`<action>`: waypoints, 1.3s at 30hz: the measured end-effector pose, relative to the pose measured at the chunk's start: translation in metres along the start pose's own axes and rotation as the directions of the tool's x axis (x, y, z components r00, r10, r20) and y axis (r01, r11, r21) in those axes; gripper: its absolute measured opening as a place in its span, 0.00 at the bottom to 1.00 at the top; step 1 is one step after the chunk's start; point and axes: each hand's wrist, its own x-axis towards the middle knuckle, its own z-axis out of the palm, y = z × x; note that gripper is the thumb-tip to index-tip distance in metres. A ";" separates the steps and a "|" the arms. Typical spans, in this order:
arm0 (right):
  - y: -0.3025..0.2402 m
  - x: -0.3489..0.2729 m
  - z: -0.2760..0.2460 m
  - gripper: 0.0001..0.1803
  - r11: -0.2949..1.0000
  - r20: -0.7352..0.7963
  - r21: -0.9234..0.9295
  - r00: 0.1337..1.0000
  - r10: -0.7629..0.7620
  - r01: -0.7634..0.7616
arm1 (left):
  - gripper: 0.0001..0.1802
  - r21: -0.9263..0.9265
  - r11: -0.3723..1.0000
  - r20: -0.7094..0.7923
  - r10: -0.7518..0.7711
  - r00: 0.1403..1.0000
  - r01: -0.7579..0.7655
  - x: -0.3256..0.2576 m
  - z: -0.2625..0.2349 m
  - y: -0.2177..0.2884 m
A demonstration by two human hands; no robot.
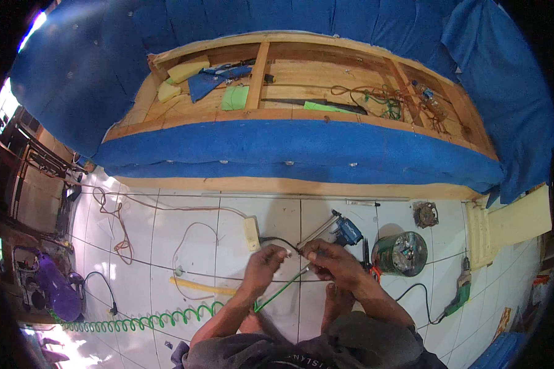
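Note:
My left hand (264, 265) is closed in a pinch, with a small whitish piece (289, 253) at its fingertips, too small to name. Just to its right, my right hand (335, 263) has its fingers curled together; what they hold is hidden. A black cord (277, 239) runs from a cream power strip (251, 234) to the right hand's fingertips; I cannot tell whether it is gripped. Beyond that hand lies a blue nail gun (347, 230) on the tiles. A green air hose (282, 287) slants up between my hands.
Ahead stands a blue upholstered sofa frame (289, 144), its open wooden base holding foam scraps, tools and wires. At right are a round tub (401, 253) of small items and a green drill (459, 295). A purple machine (60, 288) stands at left; a yellow strip (203, 286) lies nearby.

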 end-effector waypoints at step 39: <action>0.013 0.010 -0.010 0.15 0.360 0.275 -0.806 0.836 -0.475 0.470 | 0.18 0.273 0.962 0.213 -0.079 0.974 0.018 -0.006 -0.005 0.015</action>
